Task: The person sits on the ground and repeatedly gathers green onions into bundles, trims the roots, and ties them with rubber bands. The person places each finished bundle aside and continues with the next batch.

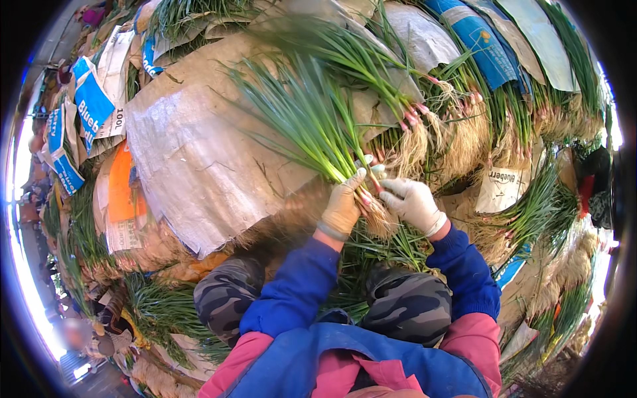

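My left hand [343, 204], in a rubber-coated glove, is closed around the lower stems of a bunch of green onions [323, 144]. The green leaves fan out towards the upper left, and the pinkish bulbs and pale roots hang at the lower right. Beside these bulbs is my right hand [410, 201], also gloved, its thumb and fingertips at a reddish stem of the bunch. Whether it pinches that stem is unclear. More green onions [383, 89] lie just beyond, their roots pointing towards me.
A large woven plastic sheet [209, 149] covers the pile at the left. Rows of rooted bunches [468, 134] lie at the right under sacks, one a blue sack [477, 45]. Loose green onions [388, 248] lie between my knees. Another person [74, 336] is at the lower left.
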Available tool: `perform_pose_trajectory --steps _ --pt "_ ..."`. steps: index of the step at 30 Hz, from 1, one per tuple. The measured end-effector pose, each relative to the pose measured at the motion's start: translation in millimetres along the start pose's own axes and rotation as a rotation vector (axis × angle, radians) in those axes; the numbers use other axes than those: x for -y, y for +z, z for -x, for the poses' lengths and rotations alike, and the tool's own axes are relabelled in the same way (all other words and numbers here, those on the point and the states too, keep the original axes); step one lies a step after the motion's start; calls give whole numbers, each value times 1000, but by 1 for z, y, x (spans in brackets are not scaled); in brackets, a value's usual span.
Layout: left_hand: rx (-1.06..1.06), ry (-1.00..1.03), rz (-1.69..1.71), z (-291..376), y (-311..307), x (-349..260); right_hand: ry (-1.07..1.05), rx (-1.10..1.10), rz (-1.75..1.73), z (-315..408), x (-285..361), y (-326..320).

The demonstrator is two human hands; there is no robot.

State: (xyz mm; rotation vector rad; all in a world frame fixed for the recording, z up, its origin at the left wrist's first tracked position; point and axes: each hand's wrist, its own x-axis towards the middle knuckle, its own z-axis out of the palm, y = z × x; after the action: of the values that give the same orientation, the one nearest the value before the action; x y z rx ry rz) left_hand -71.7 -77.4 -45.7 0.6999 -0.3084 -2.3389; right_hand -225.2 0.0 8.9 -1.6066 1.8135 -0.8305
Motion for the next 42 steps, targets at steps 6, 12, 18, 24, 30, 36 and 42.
perform_pose_trajectory --steps 6,12,18,24,30,36,42 --pt "-70 -27 36 12 0 -11 199 -185 106 -11 -35 -17" --pt "-257 21 -363 36 16 1 218 -34 -166 -37 9 27" --pt "-421 113 -476 33 5 15 222 75 111 -34 -8 56" --pt "-494 105 -487 38 -3 20 180 45 54 -26 0 56" --pt "-452 109 -448 40 -11 22 219 -94 -103 -22 -10 78" --pt "-197 -135 21 46 -12 12 754 -157 -1754 -17 -28 72" --pt "-213 -194 -78 43 -12 6 613 -24 -1099 -33 -1 52"
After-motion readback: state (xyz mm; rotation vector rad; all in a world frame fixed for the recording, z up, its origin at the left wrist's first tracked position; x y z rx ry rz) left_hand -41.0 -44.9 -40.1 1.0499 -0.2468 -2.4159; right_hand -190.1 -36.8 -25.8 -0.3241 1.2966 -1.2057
